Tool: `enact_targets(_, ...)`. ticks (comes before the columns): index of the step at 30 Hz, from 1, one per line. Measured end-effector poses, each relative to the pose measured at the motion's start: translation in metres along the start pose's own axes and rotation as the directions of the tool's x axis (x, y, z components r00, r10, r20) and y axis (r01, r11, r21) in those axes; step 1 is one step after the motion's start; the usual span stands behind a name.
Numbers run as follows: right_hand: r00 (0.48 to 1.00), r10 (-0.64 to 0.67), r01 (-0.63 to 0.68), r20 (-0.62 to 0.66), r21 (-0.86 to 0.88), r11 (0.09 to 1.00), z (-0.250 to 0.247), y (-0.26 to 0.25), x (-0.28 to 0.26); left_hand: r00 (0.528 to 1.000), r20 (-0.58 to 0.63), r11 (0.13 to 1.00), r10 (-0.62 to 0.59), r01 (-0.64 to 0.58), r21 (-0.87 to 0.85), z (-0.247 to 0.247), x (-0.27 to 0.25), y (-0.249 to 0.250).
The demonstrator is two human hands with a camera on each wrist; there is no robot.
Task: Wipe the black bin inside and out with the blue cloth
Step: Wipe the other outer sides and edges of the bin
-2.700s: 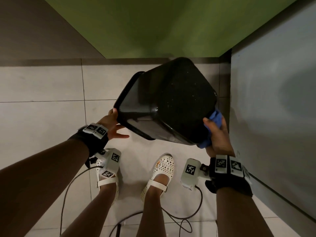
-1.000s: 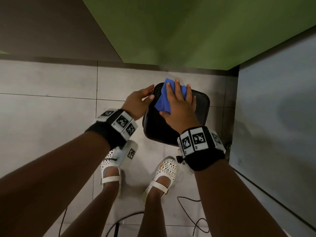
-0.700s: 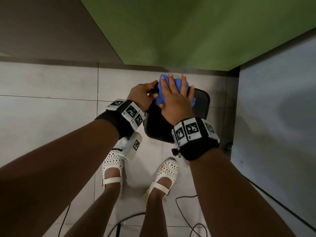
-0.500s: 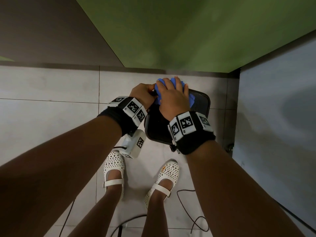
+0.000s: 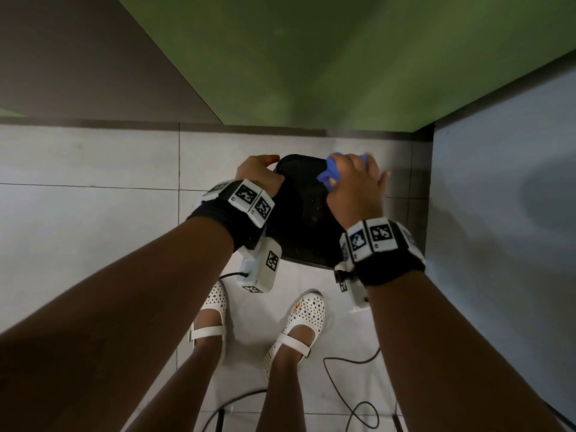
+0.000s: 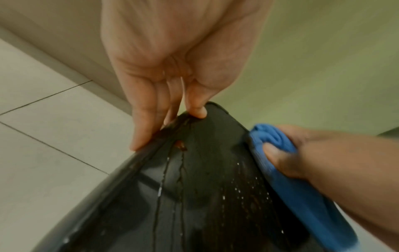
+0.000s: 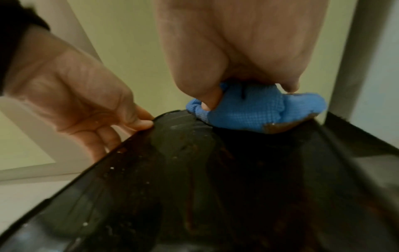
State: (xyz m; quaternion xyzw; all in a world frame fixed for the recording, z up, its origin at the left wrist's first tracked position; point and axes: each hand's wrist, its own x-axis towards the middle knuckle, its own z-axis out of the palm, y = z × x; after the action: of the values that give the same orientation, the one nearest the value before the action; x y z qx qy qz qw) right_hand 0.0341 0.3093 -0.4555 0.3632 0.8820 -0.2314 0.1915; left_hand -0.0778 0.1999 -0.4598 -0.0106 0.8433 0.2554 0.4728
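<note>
The black bin (image 5: 299,213) stands on the tiled floor in front of my feet, its wet, streaked dark face (image 6: 205,187) turned up toward me. My left hand (image 5: 258,171) grips the bin's far left corner, thumb on top and fingers down the outer side (image 6: 168,127). My right hand (image 5: 355,188) holds the bunched blue cloth (image 5: 327,174) and presses it on the far right corner of the bin (image 7: 215,170). In the right wrist view the cloth (image 7: 248,110) sits pinched under thumb and fingers. The bin's lower sides are hidden by my wrists.
A green wall (image 5: 343,57) rises just behind the bin and a grey panel (image 5: 498,213) closes the right side. My white shoes (image 5: 299,322) stand just before the bin. Black cables (image 5: 343,394) loop on the floor tiles (image 5: 93,213) behind them.
The bin, held up in the air earlier, now rests on the floor. My right hand has carried the cloth from the far left of the top face to its far right corner. The left hand keeps its grip.
</note>
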Motion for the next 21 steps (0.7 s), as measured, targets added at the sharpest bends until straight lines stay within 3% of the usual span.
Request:
enact_targets(3,0.982,0.186,-0.187,0.035,0.05,0.981,-0.004,0.016,-0.006,1.0,0.015,1.0,-0.002,0.002,0.02,-0.001,0.002,0.001)
enact_targets(6,0.961,0.274,-0.277,0.047,0.075,0.958,-0.006,0.011,-0.005,1.0,0.006,0.999,0.007,-0.007,0.041,-0.001,0.003,0.001)
enact_targets(8,0.973,0.226,-0.228,0.056,0.03,0.973,-0.006,0.002,0.0,1.0,0.015,0.998,0.017,-0.018,0.065,-0.001,0.004,0.001)
enact_targets(11,0.998,0.01,-0.007,0.064,-0.04,0.999,-0.002,-0.018,0.007,0.999,0.028,0.996,0.029,-0.032,0.086,-0.002,0.004,0.003)
enact_targets(15,0.982,-0.147,0.147,0.118,0.006,0.989,0.007,-0.051,0.011,0.998,0.022,0.995,0.053,-0.054,0.088,-0.001,0.001,0.003)
enact_targets(18,0.99,-0.112,0.111,0.082,0.015,0.994,0.012,-0.047,0.008,0.999,0.042,0.998,0.026,-0.029,0.063,0.001,-0.002,0.004)
enact_targets(21,0.999,0.041,-0.041,0.009,0.072,0.997,0.013,-0.027,0.0,1.0,0.018,1.0,0.005,-0.005,0.024,0.0,0.0,0.003)
